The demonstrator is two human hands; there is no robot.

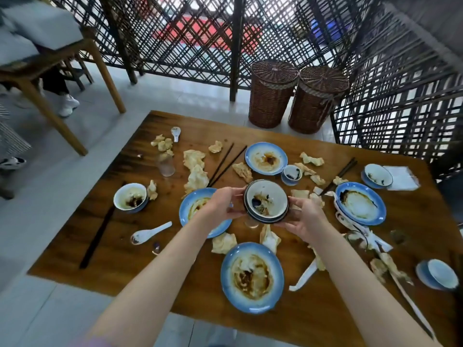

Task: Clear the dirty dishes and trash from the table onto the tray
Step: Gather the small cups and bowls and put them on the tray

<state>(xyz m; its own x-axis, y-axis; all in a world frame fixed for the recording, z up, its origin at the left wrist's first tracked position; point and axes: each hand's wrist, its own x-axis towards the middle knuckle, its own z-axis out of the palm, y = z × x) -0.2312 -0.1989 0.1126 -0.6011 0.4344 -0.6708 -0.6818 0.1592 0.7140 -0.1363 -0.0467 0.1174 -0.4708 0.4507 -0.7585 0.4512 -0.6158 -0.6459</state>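
A stack of dirty bowls (pixel 266 201) hangs above the middle of the wooden table (pixel 325 309); the top bowl is white inside with dark sauce. My left hand (pixel 220 204) grips its left side and my right hand (pixel 304 216) grips its right side. Under my left hand lies a blue plate (pixel 185 209). More soiled blue plates sit near the front (pixel 251 276), at the back (pixel 266 158) and at the right (pixel 360 202). Crumpled napkins (pixel 196 171) and chopsticks (pixel 225 162) lie scattered. No tray is in view.
A white bowl (pixel 130 197) and spoon (pixel 150 232) lie at the table's left, a glass (pixel 165 165) behind them. Small bowls on saucers stand at the right (pixel 377 175) and far right (pixel 442 274). Two wicker baskets (pixel 273 93) stand behind the table, a wooden chair (pixel 50 61) at left.
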